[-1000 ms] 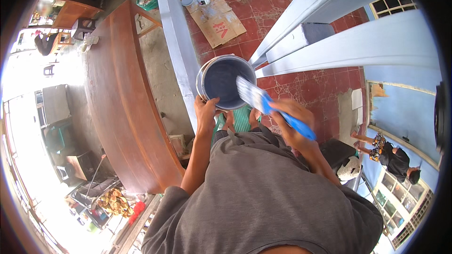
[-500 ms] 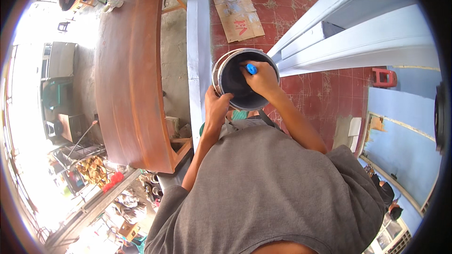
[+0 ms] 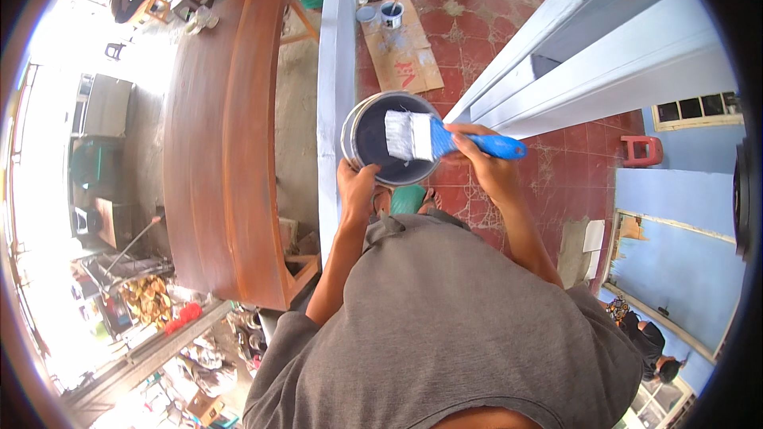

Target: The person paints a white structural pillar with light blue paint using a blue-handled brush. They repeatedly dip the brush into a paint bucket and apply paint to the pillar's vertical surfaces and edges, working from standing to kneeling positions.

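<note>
A wide paintbrush [image 3: 481, 143] with a blue handle is gripped in my right hand [image 3: 485, 165]. Its bristles, coated whitish, hang over the mouth of a paint bucket [image 3: 372, 131] with a dark inside. My left hand [image 3: 357, 184] holds the bucket by its near left rim, thumb over the edge. The bucket's wire handle lies along its left side. Just left of it runs a pale blue ledge [image 3: 338, 56]. What the bucket holds at the bottom is hard to make out.
A long brown wooden table [image 3: 226, 151] stands left of the ledge. Pale blue posts [image 3: 548, 79] rise on the right. Ahead, a cardboard sheet [image 3: 405, 59] bears a small paint tub [image 3: 392, 16] with a stick. A red stool [image 3: 641, 151] stands on the red tiled floor [image 3: 548, 171].
My right hand has come up out of the bucket and moved right, turning the paintbrush sideways so its bristles show. The left hand and the bucket have shifted slightly left.
</note>
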### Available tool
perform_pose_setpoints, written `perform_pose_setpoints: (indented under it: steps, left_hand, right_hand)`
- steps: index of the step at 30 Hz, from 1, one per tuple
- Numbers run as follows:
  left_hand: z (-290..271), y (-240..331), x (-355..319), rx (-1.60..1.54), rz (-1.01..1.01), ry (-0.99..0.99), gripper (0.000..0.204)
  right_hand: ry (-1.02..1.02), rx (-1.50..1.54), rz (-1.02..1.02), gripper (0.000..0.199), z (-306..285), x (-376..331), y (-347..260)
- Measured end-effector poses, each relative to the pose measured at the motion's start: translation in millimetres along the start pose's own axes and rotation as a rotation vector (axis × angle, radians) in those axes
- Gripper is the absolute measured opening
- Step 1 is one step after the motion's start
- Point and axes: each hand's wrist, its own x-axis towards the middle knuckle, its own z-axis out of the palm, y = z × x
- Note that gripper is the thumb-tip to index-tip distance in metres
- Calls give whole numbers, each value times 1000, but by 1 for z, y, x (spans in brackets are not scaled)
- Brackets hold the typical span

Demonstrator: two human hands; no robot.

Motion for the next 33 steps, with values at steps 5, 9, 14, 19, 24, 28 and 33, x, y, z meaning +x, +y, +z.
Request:
perform_pose_setpoints:
  steps: [5, 9, 14, 19, 24, 28, 33]
  left_hand:
    - [-5, 15, 9, -49, -71, 1, 37]
    - [-1, 11, 23, -150, -94, -12, 44]
    - [4, 6, 43, -167, -135, 32, 41]
    - [14, 2, 49, -183, -137, 10, 41]
    - [8, -1, 54, -186, -155, 13, 39]
    - [1, -5, 58, -219, -160, 83, 38]
    - [-7, -13, 74, -246, -181, 143, 45]
  right_hand:
    - [266, 110, -62, 21, -55, -62, -35]
    - [454, -23, -466, 37, -156, -133, -65]
    - [798, 120, -1173, 49, -191, -162, -216]
    - [712, -284, -1191, 45, -241, -127, -306]
    - [543, -247, -1124, 43, -244, -63, -323]
    - [334, -146, -1049, 39, -245, -30, -319]
    - [462, -33, -986, 42, -231, 10, -303]
